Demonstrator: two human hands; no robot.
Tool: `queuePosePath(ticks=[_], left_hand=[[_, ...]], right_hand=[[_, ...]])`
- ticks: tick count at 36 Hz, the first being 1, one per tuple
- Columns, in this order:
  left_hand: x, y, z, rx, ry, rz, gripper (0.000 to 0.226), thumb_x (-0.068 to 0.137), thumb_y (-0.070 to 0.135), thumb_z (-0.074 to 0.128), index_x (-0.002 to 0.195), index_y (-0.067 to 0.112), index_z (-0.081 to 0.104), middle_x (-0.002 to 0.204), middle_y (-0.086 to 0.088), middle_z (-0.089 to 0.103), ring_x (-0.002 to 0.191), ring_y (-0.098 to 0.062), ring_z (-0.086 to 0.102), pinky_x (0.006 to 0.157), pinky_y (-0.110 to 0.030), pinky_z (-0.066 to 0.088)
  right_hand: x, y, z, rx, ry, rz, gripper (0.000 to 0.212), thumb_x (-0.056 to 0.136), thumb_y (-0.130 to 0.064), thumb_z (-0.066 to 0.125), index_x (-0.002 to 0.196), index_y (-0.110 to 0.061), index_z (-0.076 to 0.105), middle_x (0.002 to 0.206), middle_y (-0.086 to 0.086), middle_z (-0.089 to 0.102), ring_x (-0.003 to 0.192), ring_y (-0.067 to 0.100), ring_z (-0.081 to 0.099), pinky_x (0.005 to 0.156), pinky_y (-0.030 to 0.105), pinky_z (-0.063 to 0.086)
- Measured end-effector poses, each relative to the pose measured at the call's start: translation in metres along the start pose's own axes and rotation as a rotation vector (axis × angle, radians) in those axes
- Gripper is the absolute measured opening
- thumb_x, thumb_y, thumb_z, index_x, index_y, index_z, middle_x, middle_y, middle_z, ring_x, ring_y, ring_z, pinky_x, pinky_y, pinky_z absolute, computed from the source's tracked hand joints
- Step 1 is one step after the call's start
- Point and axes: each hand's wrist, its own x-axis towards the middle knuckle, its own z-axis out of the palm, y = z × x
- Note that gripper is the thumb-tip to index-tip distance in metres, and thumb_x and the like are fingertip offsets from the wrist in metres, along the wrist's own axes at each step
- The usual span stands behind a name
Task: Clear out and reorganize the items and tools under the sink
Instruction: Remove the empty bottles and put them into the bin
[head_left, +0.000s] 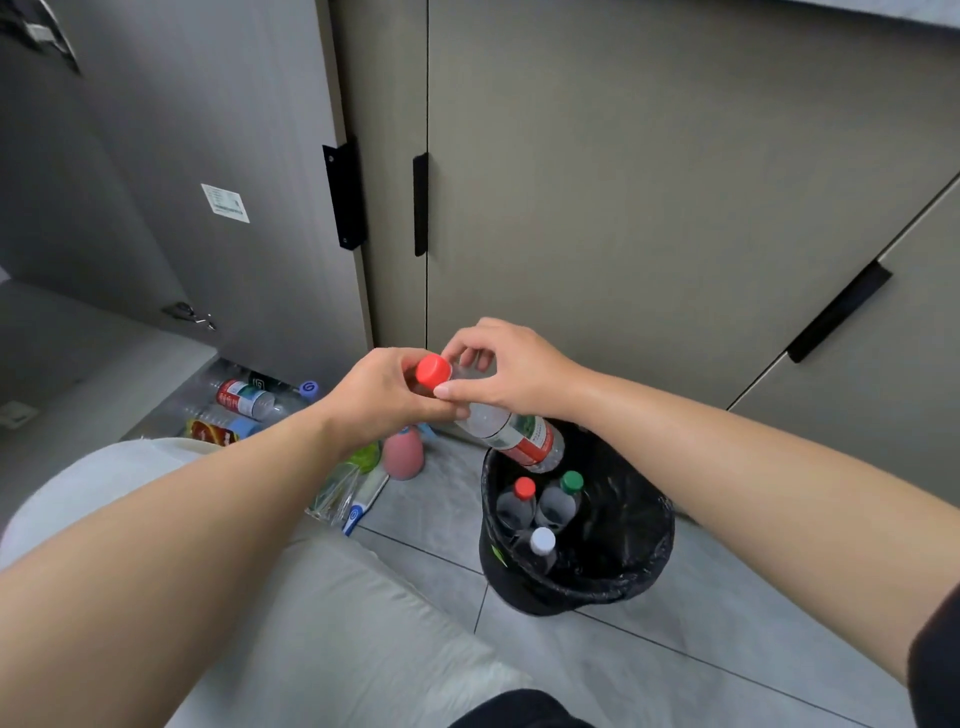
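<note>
Head view: gripping the water bottle round its neck with left hand, pinching its shoulder with right hand, tilted just above the black-lined bin. Best lowered base-first into the bin's free right side, beside three standing bottles, then released.

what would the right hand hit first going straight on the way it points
Likely the left hand, just past the red cap of the bottle both hands hold; the right hand looks nearly touching it.

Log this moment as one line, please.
left hand: grips bottle | right hand: grips bottle | bottle: red cap, tilted above bin | bin: three capped bottles inside
</note>
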Motion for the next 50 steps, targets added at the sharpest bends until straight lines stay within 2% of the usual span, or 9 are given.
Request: queuePosePath(ticks=[3,5,8,17,24,31,37,44,50], left_hand=[[0.0,0.002,0.008,-0.006,-0.046,0.031,0.029,0.07,0.023,0.093,0.081,0.011,0.069,0.066,0.003,0.061,0.062,-0.009,0.052,0.06,-0.023,0.045],[0.0,0.003,0.012,-0.018,-0.093,0.041,0.029,0.071,0.017,0.093,0.09,0.012,0.071,0.077,0.009,0.072,0.068,-0.004,0.063,0.065,-0.012,0.047],[0.003,0.0,0.016,0.042,-0.08,0.05,0.044,0.074,0.018,0.09,0.113,0.013,0.07,0.104,0.0,0.075,0.094,-0.014,0.073,0.085,-0.021,0.057],[0.013,-0.016,0.011,0.228,0.017,0.019,0.026,0.084,0.023,0.081,0.106,0.021,0.068,0.094,-0.001,0.072,0.084,-0.02,0.071,0.08,-0.036,0.059],[0.012,-0.023,0.01,0.314,-0.014,0.011,0.015,0.087,0.022,0.078,0.1,0.022,0.07,0.091,0.001,0.072,0.087,-0.017,0.07,0.084,-0.034,0.058],[0.013,-0.036,0.007,0.391,-0.031,-0.01,0.009,0.088,0.023,0.075,0.093,0.029,0.071,0.088,0.006,0.07,0.082,-0.011,0.066,0.074,-0.026,0.054],[0.015,-0.042,0.006,0.415,-0.047,-0.008,0.008,0.087,0.029,0.076,0.09,0.034,0.069,0.086,0.012,0.069,0.077,-0.004,0.063,0.066,-0.017,0.045],[0.015,-0.039,0.002,0.42,-0.053,-0.01,0.008,0.089,0.029,0.074,0.089,0.034,0.069,0.087,0.014,0.069,0.081,-0.004,0.065,0.068,-0.016,0.046],[0.019,-0.021,-0.044,0.406,-0.078,-0.102,0.005,0.09,0.03,0.073,0.094,0.027,0.072,0.088,0.01,0.075,0.079,-0.008,0.068,0.062,-0.017,0.048]], right_hand=[[-0.005,0.004,-0.006,-0.014,-0.009,-0.024,0.029,0.073,-0.046,0.084,0.093,-0.028,0.072,0.091,-0.007,0.059,0.082,0.013,0.061,0.079,0.026,0.051],[-0.009,0.009,-0.01,-0.043,-0.017,-0.038,0.028,0.072,-0.038,0.086,0.088,-0.022,0.071,0.086,-0.007,0.058,0.075,0.013,0.059,0.072,0.023,0.048],[-0.015,0.021,-0.023,-0.121,-0.038,0.029,0.023,0.07,-0.031,0.082,0.084,-0.021,0.068,0.085,-0.006,0.06,0.071,0.008,0.056,0.071,0.026,0.049],[-0.05,0.074,-0.04,-0.229,-0.201,0.305,0.021,0.06,-0.035,0.071,0.071,-0.021,0.061,0.056,-0.014,0.056,0.054,0.008,0.046,0.055,0.027,0.041],[-0.071,0.109,-0.009,-0.368,-0.392,0.475,0.026,0.067,-0.029,0.074,0.078,-0.023,0.051,0.084,0.0,0.065,0.08,0.027,0.068,0.062,0.036,0.053],[-0.1,0.136,0.045,-0.545,-0.478,0.54,0.021,0.075,-0.02,0.07,0.092,-0.018,0.059,0.097,0.006,0.067,0.087,0.029,0.065,0.07,0.035,0.052],[-0.119,0.148,0.072,-0.625,-0.475,0.588,0.007,0.083,-0.019,0.059,0.089,-0.015,0.06,0.088,0.008,0.058,0.074,0.032,0.056,0.063,0.032,0.046],[-0.109,0.139,0.067,-0.695,-0.542,0.527,0.031,0.081,-0.036,0.069,0.106,-0.018,0.062,0.102,0.007,0.064,0.088,0.031,0.063,0.066,0.034,0.048],[-0.051,0.099,0.049,-0.601,-0.367,0.329,0.019,0.086,-0.034,0.057,0.103,-0.028,0.061,0.104,-0.001,0.067,0.096,0.028,0.063,0.076,0.038,0.053]])
